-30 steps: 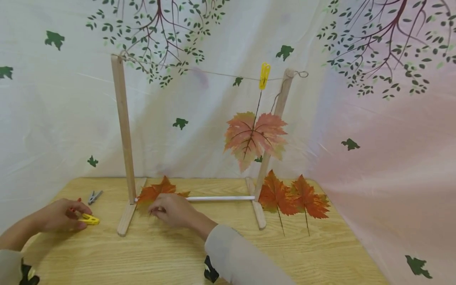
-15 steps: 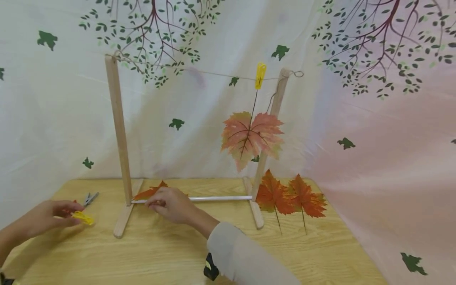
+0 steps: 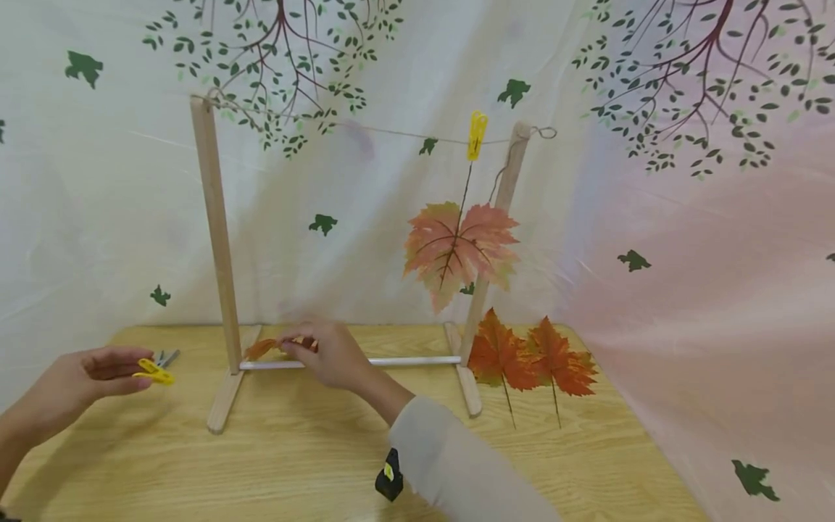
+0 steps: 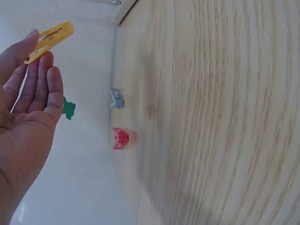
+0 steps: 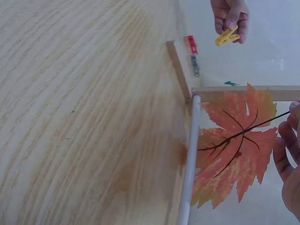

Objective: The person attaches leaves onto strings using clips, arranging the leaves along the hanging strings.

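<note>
My left hand (image 3: 75,384) pinches a yellow clothespin (image 4: 54,40) between thumb and fingers, above the left side of the table. In the right wrist view, an orange maple leaf (image 5: 234,145) hangs from its dark stem, which my right hand (image 3: 335,355) pinches at the end. The leaf is beside the white rod (image 3: 411,361) of the wooden frame, near the left post (image 3: 218,239); the head view shows only a sliver of it past the fingers. Another leaf (image 3: 450,250) hangs by its stem from a second yellow clothespin (image 3: 477,136) on the string (image 3: 404,135).
Two more orange leaves (image 3: 499,355) lie on the table (image 3: 313,464) by the right post (image 3: 512,174). A grey clothespin (image 4: 117,99) and a red clothespin (image 4: 121,138) lie at the left, by the table's far edge. A printed cloth (image 3: 365,275) hangs behind.
My right hand has lifted the leaf off the table by its stem. My left hand has raised the yellow clothespin from near the tabletop. The head view has shifted slightly.
</note>
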`<state>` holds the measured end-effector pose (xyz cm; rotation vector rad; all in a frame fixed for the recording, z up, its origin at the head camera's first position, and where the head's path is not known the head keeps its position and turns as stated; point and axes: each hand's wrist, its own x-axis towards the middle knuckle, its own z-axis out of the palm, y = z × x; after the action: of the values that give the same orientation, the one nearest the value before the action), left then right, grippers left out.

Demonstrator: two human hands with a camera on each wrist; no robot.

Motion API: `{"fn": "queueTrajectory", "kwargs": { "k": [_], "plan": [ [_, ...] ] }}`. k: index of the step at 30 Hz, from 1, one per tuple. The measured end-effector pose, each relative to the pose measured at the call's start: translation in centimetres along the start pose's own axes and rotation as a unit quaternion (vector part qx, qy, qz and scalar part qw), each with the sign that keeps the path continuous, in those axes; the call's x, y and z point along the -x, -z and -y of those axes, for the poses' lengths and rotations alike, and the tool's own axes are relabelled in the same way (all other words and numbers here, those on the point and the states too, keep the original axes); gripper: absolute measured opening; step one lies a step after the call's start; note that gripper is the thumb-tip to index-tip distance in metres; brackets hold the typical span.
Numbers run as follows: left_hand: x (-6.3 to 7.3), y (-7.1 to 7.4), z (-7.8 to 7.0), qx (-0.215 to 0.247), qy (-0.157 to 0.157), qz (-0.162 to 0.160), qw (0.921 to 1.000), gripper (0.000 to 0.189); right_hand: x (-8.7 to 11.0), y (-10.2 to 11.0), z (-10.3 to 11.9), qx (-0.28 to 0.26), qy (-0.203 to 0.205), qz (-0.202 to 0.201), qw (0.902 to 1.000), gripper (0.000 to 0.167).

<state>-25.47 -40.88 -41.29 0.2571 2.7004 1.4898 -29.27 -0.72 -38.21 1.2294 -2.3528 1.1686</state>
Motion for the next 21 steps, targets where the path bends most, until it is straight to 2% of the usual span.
{"fn": "queueTrajectory", "kwargs": {
  "k": [2,7,11,14,18,21],
  "plan": [
    [0.1,-0.3,-0.6,0.024,-0.014,-0.005,0.9996,0.032,-0.1,0.4,0.0,-0.004,-0.001,-0.009,0.9999,0.015],
    [0.1,-1.3,-2.3,0.040,-0.025,-0.022,0.9986,0.034,-0.4,1.3,0.2,-0.023,-0.003,-0.033,0.9992,0.015],
    [0.1,-1.9,-3.6,0.093,-0.050,0.002,0.9944,0.038,-0.6,2.3,0.6,-0.060,0.001,-0.052,0.9968,0.015],
    [-0.1,-2.3,-4.5,0.155,-0.083,0.043,0.9835,0.041,-0.8,3.1,1.0,-0.072,0.003,-0.061,0.9955,0.016],
    [-0.4,-2.9,-5.6,0.197,-0.105,0.066,0.9725,0.044,-1.0,4.4,1.5,-0.069,0.002,-0.073,0.9949,0.016],
    [-0.8,-3.4,-6.5,0.169,-0.105,0.053,0.9785,0.044,-1.2,5.5,1.9,-0.057,0.007,-0.090,0.9943,0.016]
  ]
}}
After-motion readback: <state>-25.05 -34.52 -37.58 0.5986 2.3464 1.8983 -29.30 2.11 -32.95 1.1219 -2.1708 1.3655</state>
